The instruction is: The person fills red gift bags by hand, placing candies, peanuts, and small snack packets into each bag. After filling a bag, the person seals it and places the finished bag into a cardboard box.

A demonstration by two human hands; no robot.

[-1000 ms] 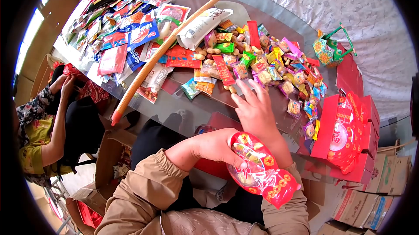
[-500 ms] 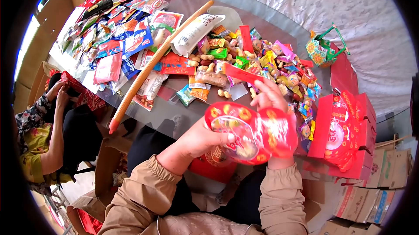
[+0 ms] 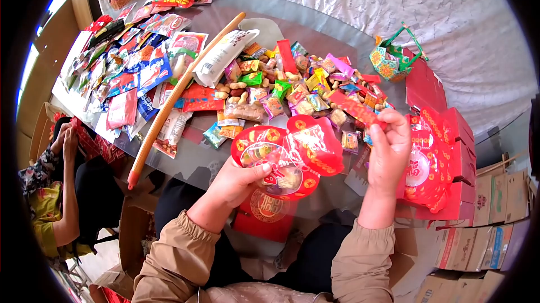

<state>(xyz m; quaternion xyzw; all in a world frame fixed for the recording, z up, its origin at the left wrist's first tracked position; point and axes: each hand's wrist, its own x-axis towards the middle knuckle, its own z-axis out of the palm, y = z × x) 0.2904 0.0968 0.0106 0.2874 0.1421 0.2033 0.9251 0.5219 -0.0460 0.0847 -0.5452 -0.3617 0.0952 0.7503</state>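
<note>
A red, gourd-shaped pouch (image 3: 287,159) with gold coin prints and a clear window is gripped at its left edge by my left hand (image 3: 233,187). Wrapped sweets show through the window. To the right, my right hand (image 3: 390,145) pinches the end of a narrow red packet (image 3: 353,107) between thumb and fingers. That packet lies over the right side of a heap of sweets and peanuts (image 3: 281,86) on the glass table. Below the pouch is a red box (image 3: 264,216) with a round gold emblem.
An orange stick (image 3: 169,109) separates the sweets from a pile of snack packets (image 3: 138,66). At right stand a red box (image 3: 460,162) with a filled pouch (image 3: 427,162) and a green basket (image 3: 391,61). Another person's hands (image 3: 66,137) are at far left.
My right hand has moved right, away from the pouch, with the red packet. My left hand has shifted the pouch leftward. The whole view has also shifted slightly.
</note>
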